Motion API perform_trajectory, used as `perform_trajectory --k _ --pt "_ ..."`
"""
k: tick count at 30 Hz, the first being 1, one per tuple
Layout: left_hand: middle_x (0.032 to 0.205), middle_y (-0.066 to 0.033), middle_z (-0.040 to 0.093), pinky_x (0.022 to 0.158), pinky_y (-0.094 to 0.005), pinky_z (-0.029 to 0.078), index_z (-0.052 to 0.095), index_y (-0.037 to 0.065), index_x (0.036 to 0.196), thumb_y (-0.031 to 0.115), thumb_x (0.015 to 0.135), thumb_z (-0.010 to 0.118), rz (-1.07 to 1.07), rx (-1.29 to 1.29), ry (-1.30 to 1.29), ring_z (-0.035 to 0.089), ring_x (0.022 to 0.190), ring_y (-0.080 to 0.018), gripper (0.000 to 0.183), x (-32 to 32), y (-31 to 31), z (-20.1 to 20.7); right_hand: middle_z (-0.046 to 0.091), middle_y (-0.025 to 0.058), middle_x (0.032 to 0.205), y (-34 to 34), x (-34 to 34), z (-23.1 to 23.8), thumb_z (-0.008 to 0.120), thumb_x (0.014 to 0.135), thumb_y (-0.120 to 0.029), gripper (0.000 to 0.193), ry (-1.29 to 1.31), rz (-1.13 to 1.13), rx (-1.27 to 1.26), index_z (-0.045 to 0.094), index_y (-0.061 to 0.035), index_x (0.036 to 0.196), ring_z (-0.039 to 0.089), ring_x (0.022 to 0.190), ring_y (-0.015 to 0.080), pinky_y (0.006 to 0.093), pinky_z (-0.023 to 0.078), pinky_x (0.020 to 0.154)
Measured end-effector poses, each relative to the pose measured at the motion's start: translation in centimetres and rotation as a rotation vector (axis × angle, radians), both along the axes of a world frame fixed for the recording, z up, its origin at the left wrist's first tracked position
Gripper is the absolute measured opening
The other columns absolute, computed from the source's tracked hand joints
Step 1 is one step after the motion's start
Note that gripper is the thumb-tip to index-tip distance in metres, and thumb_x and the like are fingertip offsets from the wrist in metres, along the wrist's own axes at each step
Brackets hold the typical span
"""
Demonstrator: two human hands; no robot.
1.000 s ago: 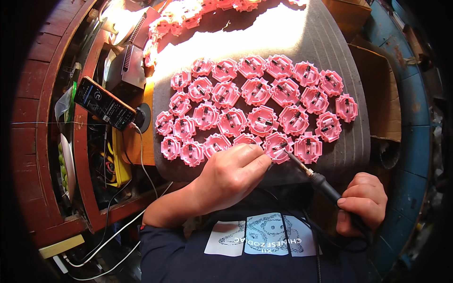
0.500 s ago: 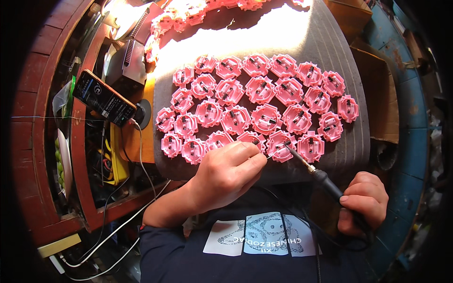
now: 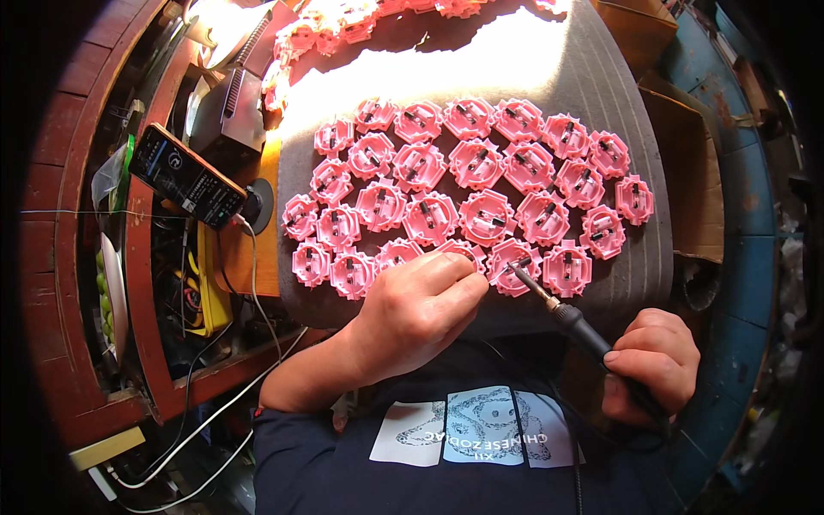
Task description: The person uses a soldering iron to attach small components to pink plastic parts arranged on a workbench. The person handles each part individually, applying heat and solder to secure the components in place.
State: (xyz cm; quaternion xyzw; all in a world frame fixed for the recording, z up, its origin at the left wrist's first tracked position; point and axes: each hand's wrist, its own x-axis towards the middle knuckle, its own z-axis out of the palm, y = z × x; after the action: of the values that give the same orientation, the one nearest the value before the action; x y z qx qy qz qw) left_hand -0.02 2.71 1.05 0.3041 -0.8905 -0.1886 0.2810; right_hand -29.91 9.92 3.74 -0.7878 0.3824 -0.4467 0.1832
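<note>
In my right hand (image 3: pixel 657 362) is a black-handled soldering iron (image 3: pixel 585 333), gripped by its handle. Its metal tip reaches into a pink plastic housing (image 3: pixel 513 279) in the nearest row. My left hand (image 3: pixel 421 309) is pinched closed just left of that housing, on what looks like a thin strand of solder wire, mostly hidden by the fingers. The left fingers partly cover another pink housing (image 3: pixel 462 250). Several more housings (image 3: pixel 486 216) lie in rows, open side up, with small black and metal parts inside.
A grey mat (image 3: pixel 631 283) lies under the housings, with more pink pieces (image 3: pixel 343 26) heaped at its sunlit far edge. To the left, a phone (image 3: pixel 187 178) leans on a stand beside a black box (image 3: pixel 230 116). Cables hang below. A cardboard box (image 3: pixel 687 163) stands at right.
The soldering iron and my right hand have shifted slightly left and up. The left hand stays pinched near the same housing. The view has moved a little.
</note>
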Motion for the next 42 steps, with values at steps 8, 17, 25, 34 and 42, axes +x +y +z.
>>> perform_trajectory --k 8,17,25,34,42 --pt "0.095 -0.0121 0.069 0.068 -0.0383 0.059 0.071 0.001 0.102 -0.006 0.080 0.081 -0.005 0.022 0.001 0.072 0.081 -0.0292 0.025 0.1 -0.1 -0.3 0.067 0.0078 0.075 -0.7 0.0 0.5 0.079 0.066 -0.009 0.030 0.044 0.069 -0.030 0.073 -0.0050 0.096 0.062 0.059 0.0243 0.0370 0.051 0.059" --pt "0.095 -0.0131 0.068 0.068 -0.0386 0.060 0.069 0.000 0.101 -0.006 0.080 0.080 -0.018 0.035 0.011 0.072 0.081 -0.0298 0.024 0.0 -0.3 -0.4 0.065 0.0073 0.073 -1.5 0.5 2.0 0.078 0.068 -0.007 0.030 0.110 0.127 -0.040 0.072 -0.0041 0.097 0.060 0.057 0.0232 0.0359 0.048 0.055" --pt "0.095 -0.0130 0.067 0.067 -0.0389 0.059 0.069 -0.001 0.102 -0.007 0.081 0.079 0.017 0.024 0.146 0.071 0.079 -0.0298 0.024 0.7 0.9 -0.1 0.065 0.0069 0.072 -0.6 0.7 2.5 0.078 0.066 -0.009 0.032 0.131 0.026 -0.051 0.072 -0.0059 0.097 0.060 0.059 0.0246 0.0372 0.049 0.060" --pt "0.097 -0.0135 0.068 0.065 -0.0390 0.058 0.070 -0.001 0.103 -0.007 0.077 0.079 -0.021 0.042 0.028 0.070 0.078 -0.0303 0.028 1.0 1.7 0.0 0.066 0.0078 0.073 0.1 0.1 2.5 0.078 0.067 -0.009 0.031 0.116 0.048 0.000 0.072 -0.0058 0.097 0.059 0.059 0.0242 0.0369 0.048 0.060" --pt "0.098 -0.0139 0.068 0.065 -0.0390 0.057 0.070 -0.002 0.104 -0.005 0.075 0.080 -0.035 0.033 0.015 0.070 0.078 -0.0304 0.030 0.8 1.6 -0.4 0.066 0.0081 0.074 0.3 0.0 2.1 0.079 0.068 -0.009 0.029 0.087 0.084 -0.004 0.072 -0.0051 0.096 0.059 0.059 0.0236 0.0364 0.048 0.059"
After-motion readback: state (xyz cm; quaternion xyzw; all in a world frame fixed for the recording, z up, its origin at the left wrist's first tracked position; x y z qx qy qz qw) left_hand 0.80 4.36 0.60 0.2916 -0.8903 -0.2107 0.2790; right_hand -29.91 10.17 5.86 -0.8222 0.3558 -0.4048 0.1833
